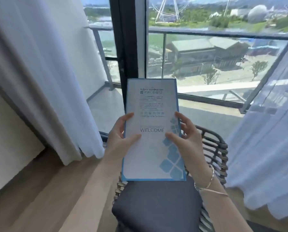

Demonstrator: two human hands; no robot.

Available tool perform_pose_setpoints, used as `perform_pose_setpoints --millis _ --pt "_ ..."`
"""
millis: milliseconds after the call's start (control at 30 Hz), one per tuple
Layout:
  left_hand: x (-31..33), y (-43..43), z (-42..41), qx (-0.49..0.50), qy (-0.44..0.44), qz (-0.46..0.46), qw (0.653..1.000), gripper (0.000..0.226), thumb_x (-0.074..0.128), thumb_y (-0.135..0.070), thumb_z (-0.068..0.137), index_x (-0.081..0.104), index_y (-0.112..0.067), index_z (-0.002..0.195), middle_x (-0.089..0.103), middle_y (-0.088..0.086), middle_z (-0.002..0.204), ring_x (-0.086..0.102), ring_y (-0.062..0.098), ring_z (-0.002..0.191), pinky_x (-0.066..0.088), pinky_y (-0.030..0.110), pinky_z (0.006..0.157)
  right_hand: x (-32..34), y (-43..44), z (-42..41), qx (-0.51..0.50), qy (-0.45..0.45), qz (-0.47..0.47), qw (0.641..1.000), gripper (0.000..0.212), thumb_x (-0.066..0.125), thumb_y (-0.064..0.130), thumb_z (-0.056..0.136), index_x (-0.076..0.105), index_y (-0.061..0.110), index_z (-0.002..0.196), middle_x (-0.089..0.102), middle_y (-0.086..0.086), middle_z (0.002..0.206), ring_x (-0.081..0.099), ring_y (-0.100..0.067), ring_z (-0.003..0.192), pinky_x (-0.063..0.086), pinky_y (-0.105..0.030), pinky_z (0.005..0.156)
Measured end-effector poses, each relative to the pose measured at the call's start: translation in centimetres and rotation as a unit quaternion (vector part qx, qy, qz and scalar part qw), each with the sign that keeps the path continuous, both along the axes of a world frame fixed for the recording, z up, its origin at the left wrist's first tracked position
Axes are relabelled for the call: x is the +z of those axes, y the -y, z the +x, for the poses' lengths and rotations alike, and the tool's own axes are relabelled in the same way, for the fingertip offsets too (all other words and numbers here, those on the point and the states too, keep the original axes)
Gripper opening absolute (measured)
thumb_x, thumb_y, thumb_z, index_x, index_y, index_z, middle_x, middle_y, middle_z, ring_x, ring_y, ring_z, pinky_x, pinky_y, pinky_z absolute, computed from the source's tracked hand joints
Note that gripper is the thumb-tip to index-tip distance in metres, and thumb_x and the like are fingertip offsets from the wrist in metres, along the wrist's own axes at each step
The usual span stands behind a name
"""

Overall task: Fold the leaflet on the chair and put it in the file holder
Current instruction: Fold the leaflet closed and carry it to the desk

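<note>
A tall white leaflet point(152, 104) with a blue border, blue square pattern and the word WELCOME is held upright in the air above the chair point(213, 148). My left hand point(121, 139) grips its left edge, thumb on the front. My right hand point(186, 138) grips its right edge, thumb on the front too. The leaflet looks folded shut into one narrow panel. The woven chair has a dark grey seat cushion point(156, 206) right below the leaflet. No file holder is in view.
White curtains hang at the left point(39, 72) and at the right point(265, 148). A black door frame point(123, 44) and glass door stand behind the chair, with a balcony railing point(223, 33) outside. Wooden floor point(39, 190) lies at the lower left.
</note>
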State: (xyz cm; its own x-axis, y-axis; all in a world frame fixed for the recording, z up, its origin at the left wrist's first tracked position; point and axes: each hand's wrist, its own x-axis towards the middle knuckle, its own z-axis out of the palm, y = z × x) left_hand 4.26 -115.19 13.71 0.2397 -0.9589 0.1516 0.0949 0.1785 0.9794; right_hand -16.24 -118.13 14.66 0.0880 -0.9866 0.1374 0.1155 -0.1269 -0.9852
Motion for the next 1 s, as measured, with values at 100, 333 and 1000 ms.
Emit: perform_pose_setpoints --millis 100,333,1000 --pt "0.4 -3.5 5.0 0.099 -0.007 -0.014 0.995 0.061 0.072 -0.002 0.065 0.065 -0.039 0.114 0.073 -0.010 0.108 0.069 0.015 0.100 0.057 0.031 0.076 0.6 0.2 5.8 0.103 0.016 -0.001 0.995 0.066 0.075 -0.006 0.077 0.061 0.034 0.127 0.073 -0.006 0.112 0.074 -0.025 0.093 0.062 -0.039 0.076" --pt "0.7 -17.4 15.0 0.355 -0.024 -0.005 0.935 0.061 0.070 0.001 0.067 0.063 -0.035 0.116 0.076 -0.012 0.103 0.071 0.010 0.095 0.057 0.027 0.076 0.4 -4.8 22.2 0.351 0.004 0.007 0.936 0.063 0.074 -0.003 0.079 0.062 0.039 0.124 0.076 0.003 0.108 0.075 -0.023 0.091 0.063 -0.038 0.073" --pt "-1.0 -54.6 26.8 0.738 -0.020 0.008 0.674 0.060 0.070 0.001 0.071 0.063 -0.036 0.118 0.074 -0.011 0.109 0.069 0.010 0.103 0.056 0.022 0.076 -1.7 -38.1 52.0 0.716 -0.017 0.003 0.698 0.062 0.071 -0.003 0.077 0.062 0.036 0.124 0.077 0.004 0.101 0.073 -0.019 0.079 0.060 -0.032 0.067"
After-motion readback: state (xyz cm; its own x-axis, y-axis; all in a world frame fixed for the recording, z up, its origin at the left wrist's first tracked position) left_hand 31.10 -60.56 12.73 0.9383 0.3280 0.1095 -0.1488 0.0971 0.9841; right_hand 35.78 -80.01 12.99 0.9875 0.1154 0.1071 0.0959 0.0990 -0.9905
